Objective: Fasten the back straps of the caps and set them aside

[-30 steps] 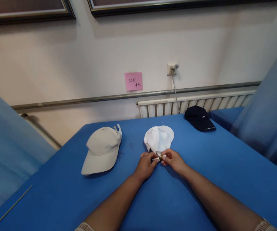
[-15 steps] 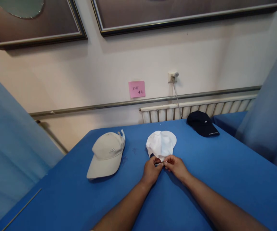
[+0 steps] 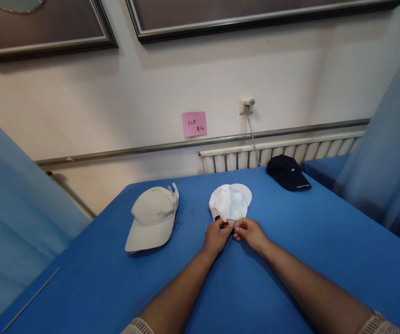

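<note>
Holding the white cap (image 3: 230, 202) are left hand (image 3: 216, 237) and right hand (image 3: 251, 232).

**Near edge of the white cap (image 3: 230, 200), largely masked by the hands.**
Fingers of the left hand (image 3: 215, 240) and right hand (image 3: 253, 234) cover this edge; which part they pinch cannot be made out, and a dark band (image 3: 217, 218) shows only in part. The smaller writing on the pink note (image 3: 194, 124) and the lettering on the navy cap (image 3: 285, 170) are illegibly small. The worktop (image 3: 116, 297) conceals the foot of the radiator (image 3: 232, 161). Both framed pictures (image 3: 255, 16) are cut by the top edge, the lace sleeves (image 3: 138, 326) by the bottom, the blue curtains (image 3: 15, 208) by the sides.
</note>
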Tool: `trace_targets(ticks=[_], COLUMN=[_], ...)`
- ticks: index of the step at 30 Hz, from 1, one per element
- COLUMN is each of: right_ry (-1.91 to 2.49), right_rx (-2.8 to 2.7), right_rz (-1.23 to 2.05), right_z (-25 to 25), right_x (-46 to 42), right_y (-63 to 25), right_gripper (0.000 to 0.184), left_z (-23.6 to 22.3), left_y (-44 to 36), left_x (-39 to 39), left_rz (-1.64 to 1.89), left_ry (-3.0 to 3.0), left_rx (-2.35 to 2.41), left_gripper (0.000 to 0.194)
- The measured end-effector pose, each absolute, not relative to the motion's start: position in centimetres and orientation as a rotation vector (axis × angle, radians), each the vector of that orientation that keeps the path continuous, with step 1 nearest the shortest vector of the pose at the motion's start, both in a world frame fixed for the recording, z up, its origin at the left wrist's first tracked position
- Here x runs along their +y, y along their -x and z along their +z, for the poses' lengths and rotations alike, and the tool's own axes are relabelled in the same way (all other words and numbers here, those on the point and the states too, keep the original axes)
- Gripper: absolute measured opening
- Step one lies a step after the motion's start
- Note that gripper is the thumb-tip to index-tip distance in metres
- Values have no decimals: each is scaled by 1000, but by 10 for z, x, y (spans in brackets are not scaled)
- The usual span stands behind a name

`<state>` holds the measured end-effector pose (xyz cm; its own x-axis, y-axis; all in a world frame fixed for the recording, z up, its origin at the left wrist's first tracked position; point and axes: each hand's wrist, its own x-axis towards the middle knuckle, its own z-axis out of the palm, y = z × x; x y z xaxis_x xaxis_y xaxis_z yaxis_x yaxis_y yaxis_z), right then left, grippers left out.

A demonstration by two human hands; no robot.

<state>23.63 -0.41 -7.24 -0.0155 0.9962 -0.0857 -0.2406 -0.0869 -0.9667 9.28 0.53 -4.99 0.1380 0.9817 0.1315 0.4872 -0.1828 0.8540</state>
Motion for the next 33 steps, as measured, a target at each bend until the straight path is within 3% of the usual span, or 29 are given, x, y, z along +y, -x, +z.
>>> trace_targets(ticks=[19, 33], right_ry=[1167, 1189], right_rx=[-961, -722], right_rz=[1328, 1383], right_z=[-80, -58], right_x=[3, -5], right_y=[-238, -244], right_gripper=[21, 17], left_z=[-54, -45], left_y=[-88, -91], left_x=[9, 10], left_rz=[965, 922], left_ry=[-1755, -1657], left_rx=[1244, 1261], left_gripper=[27, 26])
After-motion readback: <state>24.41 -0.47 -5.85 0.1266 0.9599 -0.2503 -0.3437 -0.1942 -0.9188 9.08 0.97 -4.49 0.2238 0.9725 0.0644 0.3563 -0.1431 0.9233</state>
